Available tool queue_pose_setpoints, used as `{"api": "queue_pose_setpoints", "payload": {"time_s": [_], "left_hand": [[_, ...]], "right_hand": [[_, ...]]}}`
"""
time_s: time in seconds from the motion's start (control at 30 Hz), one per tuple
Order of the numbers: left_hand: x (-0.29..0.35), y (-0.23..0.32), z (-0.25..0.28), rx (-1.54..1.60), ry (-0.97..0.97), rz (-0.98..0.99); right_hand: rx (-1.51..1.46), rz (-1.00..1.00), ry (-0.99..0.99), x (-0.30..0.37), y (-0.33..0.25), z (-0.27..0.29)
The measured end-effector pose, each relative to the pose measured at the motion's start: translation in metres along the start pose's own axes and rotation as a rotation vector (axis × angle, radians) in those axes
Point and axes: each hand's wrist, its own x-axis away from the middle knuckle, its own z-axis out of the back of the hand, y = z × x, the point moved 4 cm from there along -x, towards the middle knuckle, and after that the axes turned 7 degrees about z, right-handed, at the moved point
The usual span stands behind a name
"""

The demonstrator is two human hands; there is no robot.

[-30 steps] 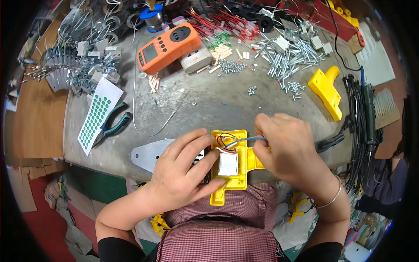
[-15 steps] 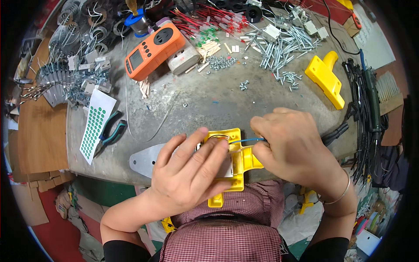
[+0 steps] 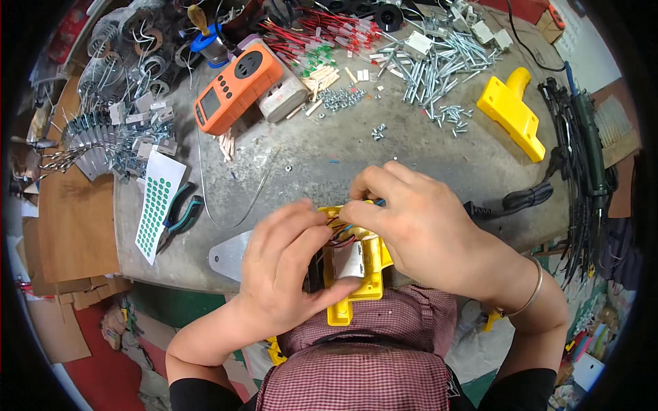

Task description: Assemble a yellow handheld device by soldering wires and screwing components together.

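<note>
A yellow plastic tool housing half (image 3: pixel 373 286) lies open-side up at the table's front edge, against my lap. Inside sit a white block (image 3: pixel 349 260) and several thin dark and red wires (image 3: pixel 340 236). My left hand (image 3: pixel 284 253) grips the housing's left side, thumb along the lower part and fingertips at the upper rim. With fingers pinched, my right hand (image 3: pixel 411 219) holds a blue wire (image 3: pixel 380 203) over the housing's upper end; most of the wire is hidden by the fingers. A grey tapered metal plate (image 3: pixel 229 255) with a hole sticks out left of my left hand.
Matching yellow housing half (image 3: pixel 510 116) at right, near a black plug cord (image 3: pixel 524 200). Screws (image 3: pixel 439 79), small nuts (image 3: pixel 343 100) and red-wired parts (image 3: pixel 322 34) lie at the back. An orange meter (image 3: pixel 240 88), a green-dotted sticker sheet (image 3: pixel 159 205) and pliers (image 3: pixel 184 214) are left.
My right hand has moved left, bringing the blue wire in to the housing. My left fingers have drawn back to the left, uncovering the white block and wires.
</note>
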Motion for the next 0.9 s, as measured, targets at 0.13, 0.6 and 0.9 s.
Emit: {"api": "queue_pose_setpoints", "payload": {"time_s": [0.13,0.6,0.9], "left_hand": [[-0.011,0.010,0.003,-0.192,-0.150,0.083],[-0.007,0.014,-0.002,-0.062,-0.286,0.244],[-0.003,0.033,-0.016,-0.212,-0.172,0.246]], "right_hand": [[0.123,0.088,-0.012,0.000,-0.003,0.000],[0.025,-0.288,0.142,0.076,0.023,0.068],[0.068,-0.175,0.226,0.098,0.021,0.072]]}}
